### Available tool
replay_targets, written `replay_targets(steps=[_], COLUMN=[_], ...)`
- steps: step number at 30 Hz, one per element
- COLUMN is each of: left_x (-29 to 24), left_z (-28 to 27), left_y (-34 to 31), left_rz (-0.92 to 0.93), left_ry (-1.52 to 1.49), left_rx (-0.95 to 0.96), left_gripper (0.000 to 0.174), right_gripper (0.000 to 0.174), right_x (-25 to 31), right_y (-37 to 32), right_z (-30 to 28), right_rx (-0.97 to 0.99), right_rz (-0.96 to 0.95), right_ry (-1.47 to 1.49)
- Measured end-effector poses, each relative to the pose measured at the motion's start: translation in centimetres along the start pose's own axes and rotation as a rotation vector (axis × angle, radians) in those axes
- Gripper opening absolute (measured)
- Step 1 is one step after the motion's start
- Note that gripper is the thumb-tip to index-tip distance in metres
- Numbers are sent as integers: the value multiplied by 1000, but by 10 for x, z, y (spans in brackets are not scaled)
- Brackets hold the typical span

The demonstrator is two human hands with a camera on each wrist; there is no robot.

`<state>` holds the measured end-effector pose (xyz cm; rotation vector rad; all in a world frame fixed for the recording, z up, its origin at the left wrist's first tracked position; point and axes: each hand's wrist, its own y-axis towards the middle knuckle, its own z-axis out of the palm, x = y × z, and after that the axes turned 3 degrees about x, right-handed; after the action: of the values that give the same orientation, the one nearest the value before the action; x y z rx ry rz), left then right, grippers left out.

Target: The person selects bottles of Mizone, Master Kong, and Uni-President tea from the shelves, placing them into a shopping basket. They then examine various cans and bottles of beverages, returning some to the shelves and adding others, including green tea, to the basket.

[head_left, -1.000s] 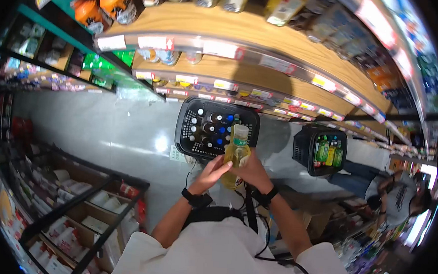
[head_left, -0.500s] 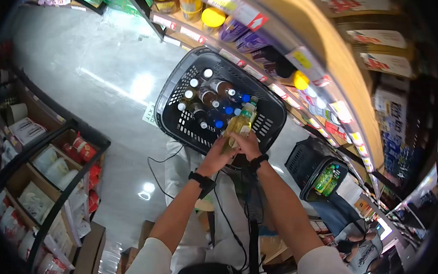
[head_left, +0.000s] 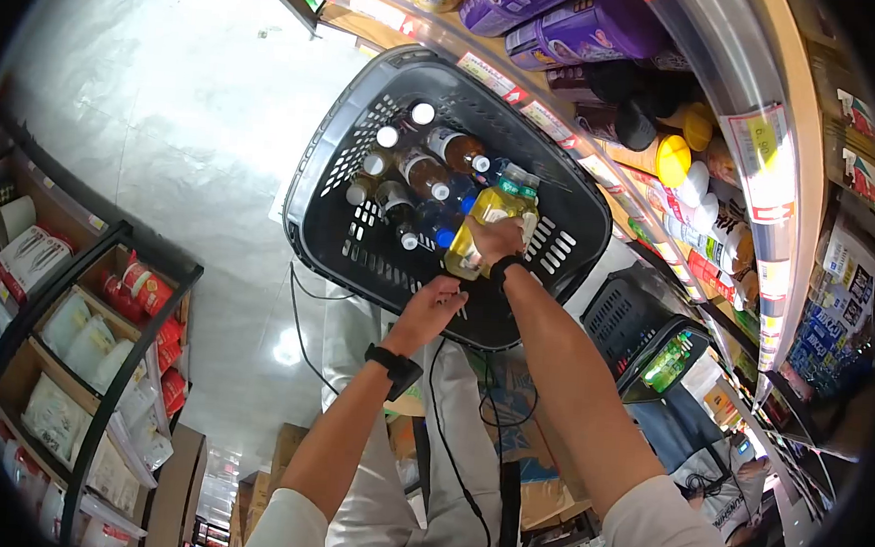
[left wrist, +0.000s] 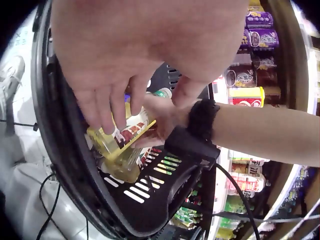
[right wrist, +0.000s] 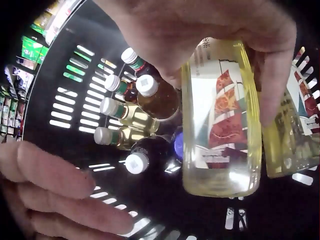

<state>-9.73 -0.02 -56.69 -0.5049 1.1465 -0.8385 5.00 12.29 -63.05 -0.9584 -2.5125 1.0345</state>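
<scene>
The right hand [head_left: 500, 239] is gripping a yellow bottle [right wrist: 220, 120] inside the basket [head_left: 308, 180]; the left hand [head_left: 430, 313] is staying out of contact, its fingers relaxed. If the grip is loosening too early, the bottle could be tipping against the second yellow bottle [right wrist: 295, 135]. The right hand is covering its upper part; whether its base is touching the basket, I cannot tell.

1. And the yellow bottle [head_left: 495, 206] has been lowered, down into the black basket [head_left: 576, 217] now!
2. It's been let go by the left hand [head_left: 428, 315], and is gripped by the right hand [head_left: 499, 240] alone.
</scene>
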Motion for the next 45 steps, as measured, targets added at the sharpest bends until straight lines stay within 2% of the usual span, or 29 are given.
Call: replay_targets(steps=[2, 6, 7, 10, 11, 12, 13, 14, 16, 18, 20, 22, 24, 26, 28, 29, 30, 32, 35, 36, 38, 41, 42, 43, 45], left_x=[-9, -15, -18, -27, -29, -38, -53, -55, -53, -73, -98, -123, -154, -196, -250, -259, -269, -302, -328, -337, -371, -381, -382, -382, -384], left_z=[-4, -10, -11, -13, -14, -14, -9, -9, -23, -28, -27, -37, -36, -27, -2, 1, 3, 13, 16, 17, 47, 70, 75, 76, 87], left_y=[-4, -9, -11, -23, -32, -32, -35, -43, -66, -89, -115, -137, -152, -177, -214, -222, -229, -251, -252, -251, -288, -310, -313, -315, -322], left_rz=[-23, -4, -1, -8, -28, -28, 78, 62, 46, 76, 40, 88, -18, -8, -26, -3, 24, -23, 7, 18, -22, 28, 40, 53, 81], left_ry=[59, 112, 117, 108, 93, 82, 53, 64, 94, 231, 110, 55, 69, 127, 191, 200, 201, 267, 252, 259, 231, 183, 175, 163, 103], left_rx=[8, 17, 21, 39, 45, 49, 82, 79, 94, 114, 74, 189, 221, 262, 257, 262, 257, 227, 267, 310, 419, 231, 234, 234, 234], left_gripper=[34, 34, 34, 32, 31, 30, 29, 30, 31, 32, 33, 33, 32, 30, 29, 31, 33, 42, 41, 45, 50, 50, 49, 48, 44], right_gripper=[110, 106, 104, 104, 94, 89, 85, 80, 66, 56, 51, 51, 50, 49, 42, 43, 41, 39, 42, 41, 40, 40, 40, 38, 39], right_x=[4, -20, -24, -38, -38, -47, -69, -85, -82, -75, -75, -95, -91, -98, -104, -112, -115, -116, -124, -127, -134, -151, -156, -158, -165], right_y=[-9, 8, 3, -16, -30, -29, -25, -34, -93, -150, -192, -214, -267, -308, -354, -357, -379, -393, -419, -434, -426, -442, -448, -433, -416], right_z=[-17, -9, -4, -8, -14, -9, 9, 15, -12, -62, -104, -105, -156, -195, -234, -228, -251, -268, -304, -323, -324, -345, -354, -344, -337], right_rx=[39, 43, -56, -26, 22, -20, -64, -108, -179, 139, 257, 155, 68, 71, -7, -87, -65, -190, -171, -167, -254, -248, -223, -297, -319], right_rz=[15, -30, -100, -171, -154, -244, -333, -421, -496, -330, -312, -452, -518, -552, -560, -619, -600, -568, -599, -607, -651, -686, -695, -696, -729], right_ry=[-90, -1, -59, -95, -77, -77, -81, -89, 269, 360, 269, 403, 451, 576, 614, 717, 688, 613, 771, 825, 896, 995, 1021, 1001, 1092])
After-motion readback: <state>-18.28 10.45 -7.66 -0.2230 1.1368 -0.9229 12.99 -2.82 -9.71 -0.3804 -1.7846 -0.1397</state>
